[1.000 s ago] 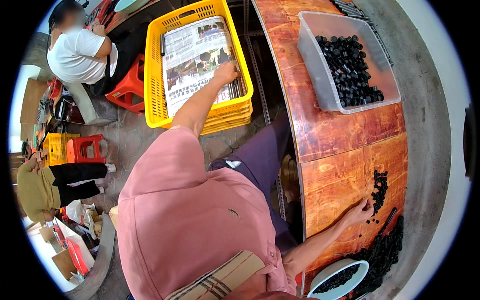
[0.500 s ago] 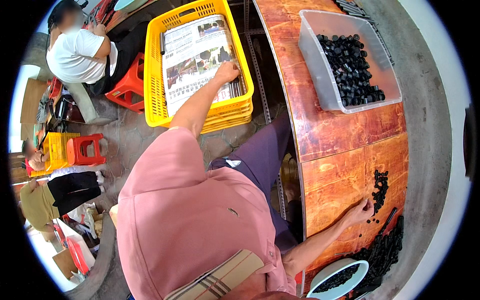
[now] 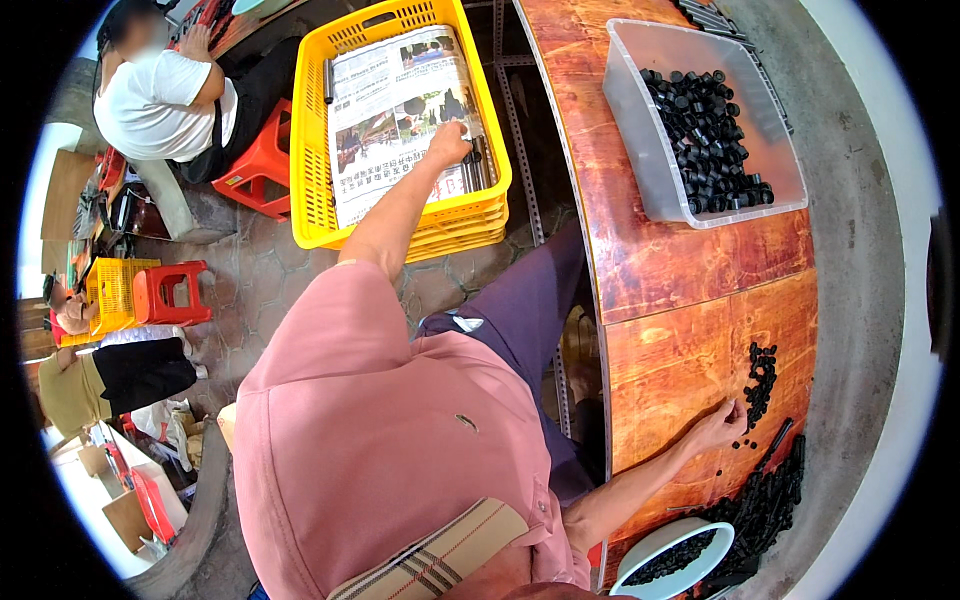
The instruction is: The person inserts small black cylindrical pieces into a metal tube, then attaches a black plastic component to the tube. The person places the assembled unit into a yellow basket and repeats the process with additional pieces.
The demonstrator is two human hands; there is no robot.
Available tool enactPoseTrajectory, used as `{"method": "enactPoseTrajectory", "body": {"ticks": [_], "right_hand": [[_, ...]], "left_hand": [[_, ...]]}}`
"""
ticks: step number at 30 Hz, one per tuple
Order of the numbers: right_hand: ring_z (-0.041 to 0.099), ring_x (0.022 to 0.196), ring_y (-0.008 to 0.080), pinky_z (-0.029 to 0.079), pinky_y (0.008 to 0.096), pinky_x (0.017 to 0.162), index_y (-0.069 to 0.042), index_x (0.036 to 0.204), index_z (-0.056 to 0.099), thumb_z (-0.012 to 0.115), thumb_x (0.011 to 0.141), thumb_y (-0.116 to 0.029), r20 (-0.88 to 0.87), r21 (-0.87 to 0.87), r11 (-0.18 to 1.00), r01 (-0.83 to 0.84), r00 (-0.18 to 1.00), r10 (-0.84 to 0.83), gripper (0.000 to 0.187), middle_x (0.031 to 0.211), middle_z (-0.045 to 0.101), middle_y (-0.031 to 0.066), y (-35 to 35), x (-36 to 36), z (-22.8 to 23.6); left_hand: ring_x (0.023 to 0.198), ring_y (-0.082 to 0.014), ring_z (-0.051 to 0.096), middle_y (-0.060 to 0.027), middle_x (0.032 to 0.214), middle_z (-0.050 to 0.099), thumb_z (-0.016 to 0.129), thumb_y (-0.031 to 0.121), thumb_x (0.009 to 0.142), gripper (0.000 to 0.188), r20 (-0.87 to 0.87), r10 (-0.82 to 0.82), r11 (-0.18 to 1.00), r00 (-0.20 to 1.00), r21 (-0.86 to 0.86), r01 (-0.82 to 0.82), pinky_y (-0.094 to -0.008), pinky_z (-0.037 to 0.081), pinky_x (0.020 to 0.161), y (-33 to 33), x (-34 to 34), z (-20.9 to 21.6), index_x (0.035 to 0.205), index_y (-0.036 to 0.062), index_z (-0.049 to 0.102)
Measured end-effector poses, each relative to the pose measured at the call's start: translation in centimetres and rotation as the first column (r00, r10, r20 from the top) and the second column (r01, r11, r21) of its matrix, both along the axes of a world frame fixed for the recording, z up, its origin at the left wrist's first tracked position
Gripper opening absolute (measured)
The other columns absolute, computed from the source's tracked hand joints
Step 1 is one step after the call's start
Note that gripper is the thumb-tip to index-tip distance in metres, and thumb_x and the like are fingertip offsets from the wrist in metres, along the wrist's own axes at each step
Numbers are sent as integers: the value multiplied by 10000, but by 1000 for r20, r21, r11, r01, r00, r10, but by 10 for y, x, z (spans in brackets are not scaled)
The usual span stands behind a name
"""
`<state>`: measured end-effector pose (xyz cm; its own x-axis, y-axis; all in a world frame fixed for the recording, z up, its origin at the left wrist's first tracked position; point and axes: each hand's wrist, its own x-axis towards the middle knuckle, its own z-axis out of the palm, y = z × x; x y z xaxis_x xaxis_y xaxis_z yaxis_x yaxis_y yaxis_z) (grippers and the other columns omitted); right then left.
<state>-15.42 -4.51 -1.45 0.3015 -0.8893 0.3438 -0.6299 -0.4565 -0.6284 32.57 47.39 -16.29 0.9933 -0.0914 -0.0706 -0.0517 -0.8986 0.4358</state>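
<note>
My left hand (image 3: pixel 447 146) reaches into a yellow plastic crate (image 3: pixel 312 190), fingers curled at the ends of a few black tubes (image 3: pixel 474 172) along the crate's right side. It seems to grip one of them; the fingertips are partly hidden. Printed newspaper (image 3: pixel 375 155) lines the crate, and another dark tube (image 3: pixel 328 82) lies at its left edge. Over on the wooden table (image 3: pixel 665 370), my right hand (image 3: pixel 725 422) is pinched closed beside a pile of small black pieces (image 3: pixel 762 385). What sits between those fingertips is too small to make out.
A translucent bin (image 3: pixel 660 190) of black caps stands on the table's far part. Nearer are a light-blue bowl (image 3: pixel 722 545) of small black pieces and a heap of black tubes (image 3: pixel 765 505). Left are red stools (image 3: pixel 262 170) and people (image 3: pixel 165 105) seated or standing.
My left hand has shifted slightly left and nearer in the crate, showing more of the black tubes. My right hand stays almost still beside the small pieces.
</note>
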Motion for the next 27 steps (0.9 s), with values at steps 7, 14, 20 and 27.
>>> {"method": "enactPoseTrajectory", "body": {"ticks": [7, 14, 20, 27], "right_hand": [[598, 894, 240, 523, 366, 788, 17, 1088, 660, 600, 1010, -223, -25, -49, 999, -12, 1000, 11, 259, 1083, 577, 137, -8, -8, -7], [601, 896, 242, 525, 373, 786, 10, 1088, 666, 612, 1004, -234, -25, -37, 999, -3, 1000, 2, 263, 1076, 580, 136, -4, -6, -4], [602, 889, 241, 524, 370, 771, 4, 1076, 671, 623, 996, -237, 8, -35, 999, -31, 999, 31, 258, 1060, 585, 136, -7, -6, -7], [601, 898, 244, 526, 367, 785, 18, 1075, 663, 623, 994, -216, 6, -24, 1000, -1, 1000, 2, 250, 1080, 577, 138, -4, -6, -4]], "left_hand": [[666, -275, 719, -230, 987, 670, 790, 148, 811, 572, -501, 180, 933, 846, -185, -308, -352, 595, 583, -21, -28, 57, 1187, -45, 405], [628, -265, 716, -250, 984, 681, 777, 33, 790, 654, -520, 118, 909, 846, -286, -303, -353, 592, 508, -20, -40, 61, 1292, -48, 366], [581, -219, 671, -198, 911, 686, 757, 24, 799, 679, -507, 125, 868, 853, -361, -341, -341, 547, 490, -9, -36, 36, 1375, -2, 399], [574, -192, 662, -138, 813, 688, 749, 44, 800, 642, -500, 131, 854, 856, -381, -354, -342, 549, 500, -19, -43, 49, 1366, 40, 448]]}}
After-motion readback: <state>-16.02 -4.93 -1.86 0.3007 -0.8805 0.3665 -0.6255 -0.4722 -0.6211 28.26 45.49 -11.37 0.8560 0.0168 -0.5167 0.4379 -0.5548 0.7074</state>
